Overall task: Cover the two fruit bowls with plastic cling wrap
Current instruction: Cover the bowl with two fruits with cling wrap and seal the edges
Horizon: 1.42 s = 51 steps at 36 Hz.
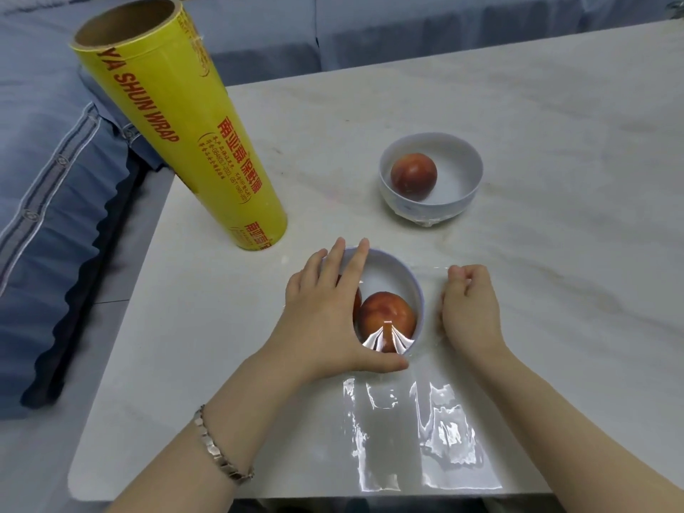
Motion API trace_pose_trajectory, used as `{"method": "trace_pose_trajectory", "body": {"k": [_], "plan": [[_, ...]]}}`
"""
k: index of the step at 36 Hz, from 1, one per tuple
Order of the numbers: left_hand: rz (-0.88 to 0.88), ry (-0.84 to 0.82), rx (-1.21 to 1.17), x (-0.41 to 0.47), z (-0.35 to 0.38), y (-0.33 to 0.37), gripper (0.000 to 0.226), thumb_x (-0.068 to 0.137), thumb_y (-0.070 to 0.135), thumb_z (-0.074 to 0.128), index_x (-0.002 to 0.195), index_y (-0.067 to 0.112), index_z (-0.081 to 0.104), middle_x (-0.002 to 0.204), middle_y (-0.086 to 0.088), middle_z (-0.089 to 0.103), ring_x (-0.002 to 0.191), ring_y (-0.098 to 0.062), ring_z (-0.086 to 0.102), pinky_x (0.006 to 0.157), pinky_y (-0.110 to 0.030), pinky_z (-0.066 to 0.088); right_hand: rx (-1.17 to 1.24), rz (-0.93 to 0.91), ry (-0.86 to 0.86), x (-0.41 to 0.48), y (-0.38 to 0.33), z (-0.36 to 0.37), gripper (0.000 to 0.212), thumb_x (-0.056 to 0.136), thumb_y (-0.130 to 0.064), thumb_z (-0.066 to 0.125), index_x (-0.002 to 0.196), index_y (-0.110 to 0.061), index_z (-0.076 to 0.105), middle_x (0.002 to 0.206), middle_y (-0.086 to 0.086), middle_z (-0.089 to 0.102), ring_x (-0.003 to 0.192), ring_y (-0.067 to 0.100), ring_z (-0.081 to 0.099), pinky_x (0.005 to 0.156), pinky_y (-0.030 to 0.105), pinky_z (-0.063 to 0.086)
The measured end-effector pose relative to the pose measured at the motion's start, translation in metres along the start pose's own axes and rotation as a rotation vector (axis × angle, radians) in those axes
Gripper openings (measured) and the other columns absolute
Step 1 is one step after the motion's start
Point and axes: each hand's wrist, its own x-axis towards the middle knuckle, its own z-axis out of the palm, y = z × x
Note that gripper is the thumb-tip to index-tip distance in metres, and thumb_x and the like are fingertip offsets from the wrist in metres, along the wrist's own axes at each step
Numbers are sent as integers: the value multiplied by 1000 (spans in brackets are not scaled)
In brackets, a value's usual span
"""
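Observation:
A white near bowl (407, 279) holds red-orange fruit (386, 316) under a clear sheet of cling wrap (425, 431), which trails over the table toward me. My left hand (325, 312) lies flat on the bowl's left rim, fingers spread, pressing the wrap down. My right hand (470, 309) is curled shut against the bowl's right side, pinching the wrap. A second white bowl (459, 187) with one fruit (413, 174) sits farther back, wrap gathered at its base. The yellow cling wrap roll (177, 124) stands upright at the left.
The pale marble table (555, 142) ends close to me and at the left. A blue-grey sofa (55, 179) runs along the left and back. A metal bracelet (218, 446) is on my left wrist.

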Motion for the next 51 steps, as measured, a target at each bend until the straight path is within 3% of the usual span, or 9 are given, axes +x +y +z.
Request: {"method": "trace_pose_trajectory", "body": {"k": [5, 9, 12, 21, 33, 37, 40, 44, 51], "plan": [[-63, -4, -65, -1, 1, 6, 137, 48, 77, 68, 142, 38, -22, 156, 7, -19, 144, -18, -16, 116, -44, 3, 0, 66, -140, -11, -9, -15, 44, 96, -36, 40, 61, -11, 51, 49, 1, 51, 45, 11, 50, 56, 24, 44], [-3, -156, -150, -2, -17, -5, 143, 45, 58, 84, 139, 45, -23, 153, 12, -28, 141, -13, -25, 117, -38, 0, 120, 181, -404, -31, -9, -30, 48, 86, -46, 53, 72, -2, 65, 62, 9, 59, 56, 20, 53, 64, 32, 47], [40, -155, -120, -3, -17, -12, 142, 45, 57, 85, 133, 48, -26, 154, 11, -25, 141, -10, -24, 116, -32, 0, 208, 154, -480, -40, -7, -33, 40, 85, -33, 60, 75, 6, 58, 68, 14, 53, 62, 21, 48, 59, 30, 39], [61, -85, -115, -6, -7, -15, 135, 50, 63, 79, 131, 46, -27, 155, 11, -22, 141, -9, -24, 118, -34, 0, 363, 76, -269, -54, -8, -20, 30, 99, -20, 35, 70, -15, 42, 51, -10, 52, 55, 11, 53, 66, 27, 41], [1, -146, -148, -8, -10, -12, 138, 54, 58, 80, 144, 34, -21, 153, 15, -25, 140, -7, -24, 119, -42, 4, 254, 191, -82, -50, 1, -5, 27, 100, -24, 29, 75, -16, 37, 58, 0, 39, 41, 8, 40, 53, 26, 36], [-36, -91, -383, -8, -13, -17, 124, 59, 50, 83, 147, 35, -4, 154, 16, -3, 142, -3, -3, 116, -28, 11, 264, 249, -193, -37, 2, -10, 29, 98, -19, 39, 72, -7, 44, 51, 4, 50, 40, 13, 47, 54, 29, 47], [-187, 81, -619, -1, -11, -20, 90, 77, 49, 67, 148, 27, 17, 152, 4, 22, 139, -11, 23, 109, -24, 22, 299, 267, -188, -33, 2, -18, 31, 95, -21, 43, 72, -4, 53, 58, 12, 56, 49, 16, 56, 53, 25, 46], [-436, 171, -732, 14, -7, -20, 40, 92, 45, 48, 114, 13, 57, 111, -4, 58, 103, -21, 54, 82, -30, 41, 364, 302, -345, -32, -4, -24, 37, 90, -39, 51, 75, -8, 63, 70, 12, 61, 63, 21, 58, 62, 31, 49], [-527, 171, -836, 17, -14, -12, 42, 90, 54, 45, 79, 16, 58, 86, -1, 59, 83, -21, 54, 78, -33, 43, 371, 179, -464, -43, -20, -26, 47, 80, -30, 65, 80, 16, 53, 72, 16, 52, 67, 23, 47, 65, 36, 38]]}}
